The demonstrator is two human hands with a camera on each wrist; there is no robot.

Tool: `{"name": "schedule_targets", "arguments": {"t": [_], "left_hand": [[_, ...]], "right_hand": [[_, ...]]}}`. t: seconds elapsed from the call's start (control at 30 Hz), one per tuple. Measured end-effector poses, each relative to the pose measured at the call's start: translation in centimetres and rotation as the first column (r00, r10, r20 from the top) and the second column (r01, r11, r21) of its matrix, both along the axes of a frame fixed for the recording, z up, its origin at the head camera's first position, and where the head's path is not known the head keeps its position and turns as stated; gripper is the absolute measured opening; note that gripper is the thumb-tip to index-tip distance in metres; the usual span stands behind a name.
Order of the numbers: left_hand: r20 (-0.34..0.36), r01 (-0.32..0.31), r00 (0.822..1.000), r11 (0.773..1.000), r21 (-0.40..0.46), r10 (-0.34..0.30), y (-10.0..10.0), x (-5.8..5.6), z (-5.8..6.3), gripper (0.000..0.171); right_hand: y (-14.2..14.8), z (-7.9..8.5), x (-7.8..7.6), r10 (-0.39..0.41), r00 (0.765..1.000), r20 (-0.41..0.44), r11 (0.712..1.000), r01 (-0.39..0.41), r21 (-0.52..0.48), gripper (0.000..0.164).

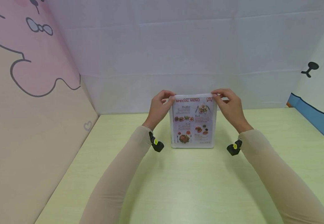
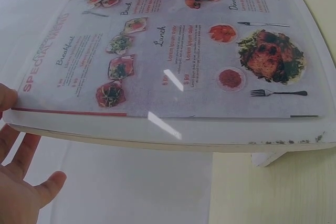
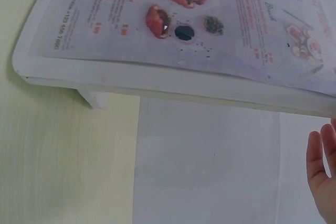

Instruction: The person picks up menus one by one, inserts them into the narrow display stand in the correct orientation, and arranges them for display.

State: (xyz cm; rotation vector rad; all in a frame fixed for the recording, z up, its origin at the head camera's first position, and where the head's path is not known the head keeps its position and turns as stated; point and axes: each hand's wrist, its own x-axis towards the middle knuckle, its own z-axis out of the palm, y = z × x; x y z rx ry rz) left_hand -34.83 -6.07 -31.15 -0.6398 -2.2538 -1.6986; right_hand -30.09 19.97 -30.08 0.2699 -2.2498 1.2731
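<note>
A white-framed menu board (image 1: 194, 121) headed "SPECIAL MENU" stands upright on the table, its printed face toward me. With thumb and fingers, my left hand (image 1: 159, 107) pinches its upper left corner. The upper right corner is pinched the same way by my right hand (image 1: 229, 107). In the left wrist view, food pictures and text cover the menu board (image 2: 199, 51), and dark scuffs mark its lower edge. A small white foot (image 3: 93, 98) shows behind the board in the right wrist view. Most of the board's back is hidden.
The pale wood-grain table (image 1: 190, 186) runs back to a creased white sheet (image 1: 192, 56). A panel with a pink cartoon figure (image 1: 47, 56) rises at the left, and one with a white cartoon bear (image 1: 318, 93) at the right.
</note>
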Motion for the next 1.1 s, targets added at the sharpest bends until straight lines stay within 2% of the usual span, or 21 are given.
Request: {"name": "schedule_targets", "arguments": {"t": [0.3, 0.47, 0.7, 0.83, 1.0, 1.1], "left_hand": [[-0.02, -0.003, 1.0, 1.0, -0.016, 0.003, 0.0, 0.1, 0.0, 0.019], [-0.025, -0.003, 1.0, 1.0, -0.019, 0.003, 0.0, 0.1, -0.1, 0.02], [-0.021, -0.001, 1.0, 1.0, -0.02, 0.001, -0.2, 0.1, -0.4, 0.026], [-0.046, 0.003, 0.999, 0.999, -0.042, -0.005, -0.4, 0.2, -0.7, 0.028], [-0.081, 0.025, 0.996, 0.992, -0.122, -0.035, -0.8, 0.5, -1.2, 0.037], [-0.101, 0.02, 0.994, 0.979, -0.201, -0.041, -1.2, 0.7, -1.7, 0.043]], "right_hand": [[0.5, -0.6, -0.3, 0.001, 0.994, -0.107, 0.995, 0.01, 0.1, 0.023], [0.8, -1.1, -0.4, 0.012, 0.991, -0.134, 0.995, 0.002, 0.104, 0.024], [0.7, -1.4, 0.2, 0.025, 0.996, -0.087, 0.992, -0.014, 0.128, 0.033], [0.6, -1.6, 0.5, 0.036, 0.998, -0.051, 0.988, -0.028, 0.149, 0.038], [0.5, -2.0, 1.1, 0.042, 0.998, -0.051, 0.976, -0.03, 0.214, 0.044], [0.5, -2.0, 1.6, 0.027, 1.0, 0.003, 0.952, -0.027, 0.304, 0.052]]}}
